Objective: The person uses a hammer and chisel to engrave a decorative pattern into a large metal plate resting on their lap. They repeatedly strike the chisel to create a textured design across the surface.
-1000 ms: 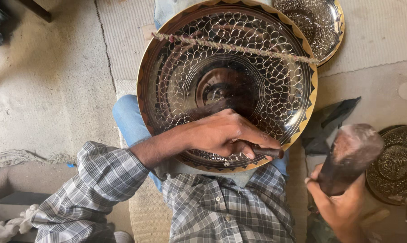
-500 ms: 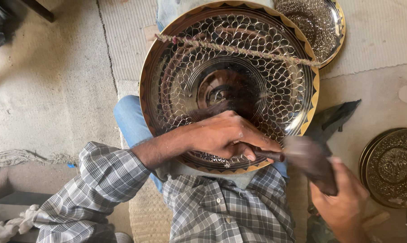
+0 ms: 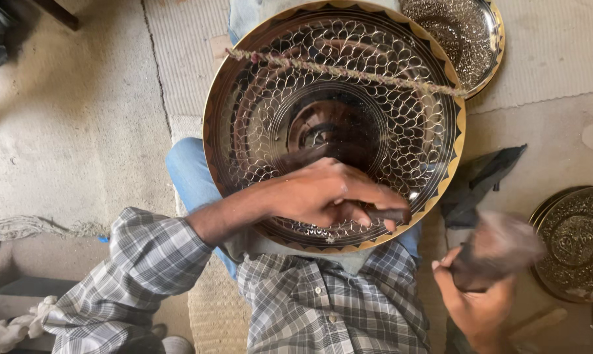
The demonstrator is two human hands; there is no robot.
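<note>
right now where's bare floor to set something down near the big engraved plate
Left of the large engraved plate, the bare floor runs open to the rope. A smaller patch lies between the dark cloth and the upper plate. Lower right is crowded: mallet, another plate.

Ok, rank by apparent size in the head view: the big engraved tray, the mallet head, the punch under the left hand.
1. big engraved tray
2. mallet head, blurred, so roughly judged
3. punch, mostly hidden by the left hand

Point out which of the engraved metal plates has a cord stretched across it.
The large plate on the person's lap: a twisted cord crosses its upper part. The plates at top right and right edge lie bare on the floor.
</note>
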